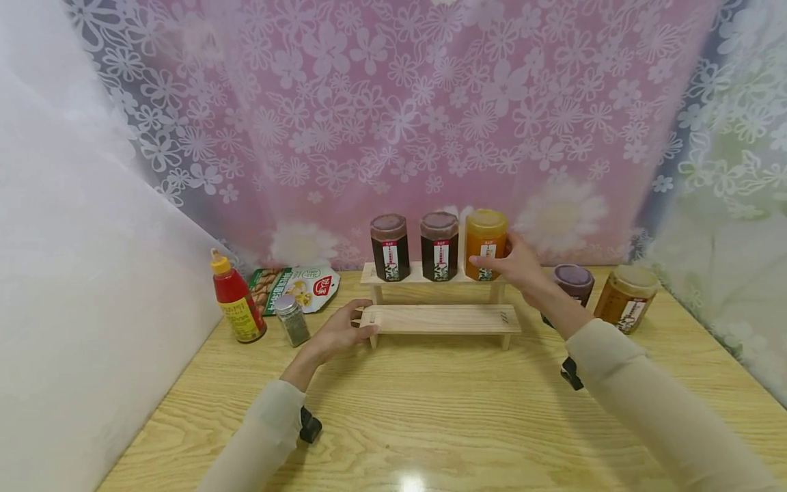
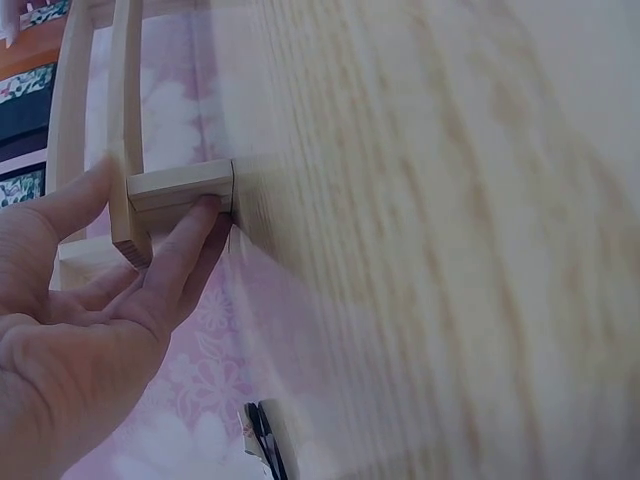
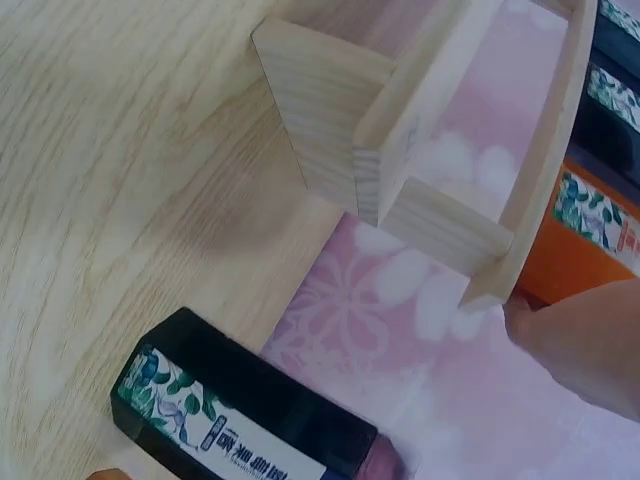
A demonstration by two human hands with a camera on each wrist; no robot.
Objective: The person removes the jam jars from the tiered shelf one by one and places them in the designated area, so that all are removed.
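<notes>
A two-step wooden rack (image 1: 440, 319) stands on the table against the curtain. Its upper step carries two dark jars (image 1: 390, 247) and, at the right end, an orange jar (image 1: 486, 236) with a yellow lid. My right hand (image 1: 518, 265) grips the orange jar, thumb across its front label and fingers round its right side. With my left hand (image 1: 344, 326) I hold the left end of the lower step. In the left wrist view the thumb lies on top of the board (image 2: 127, 140) and the fingers reach beneath, against the leg (image 2: 185, 187).
Right of the rack stand a purple-lidded dark jar (image 1: 573, 281), partly behind my right forearm, and an amber jar (image 1: 627, 298). On the left are a red sauce bottle (image 1: 238, 304), a small spice shaker (image 1: 292, 320) and a green-and-white food packet (image 1: 313, 290).
</notes>
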